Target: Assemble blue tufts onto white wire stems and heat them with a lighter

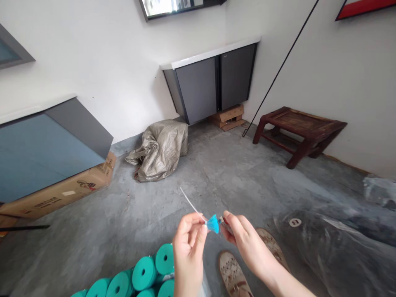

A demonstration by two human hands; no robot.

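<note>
Low in the middle of the head view, my left hand [191, 241] is closed in a pinch on the narrow neck of a bunched bright-blue tuft [213, 223], which flares out to the right. A thin white strip [189, 199] sticks up and left from the same pinch, like the tail of a cable tie. Just right of the tuft, my right hand [244, 237] is closed around a small object with a red part and a pale tip [222, 220]. It looks like a lighter, but the fingers cover most of it. Its tip points at the tuft's flared end.
Several teal rolls [144, 273] stand below my left hand. Dark plastic sheeting [334, 247] lies at the right, beside my shoes [232, 272]. Farther off are a crumpled sack [163, 150], a wooden stool [301, 128], a grey cabinet [198, 90] and a cardboard box [62, 194].
</note>
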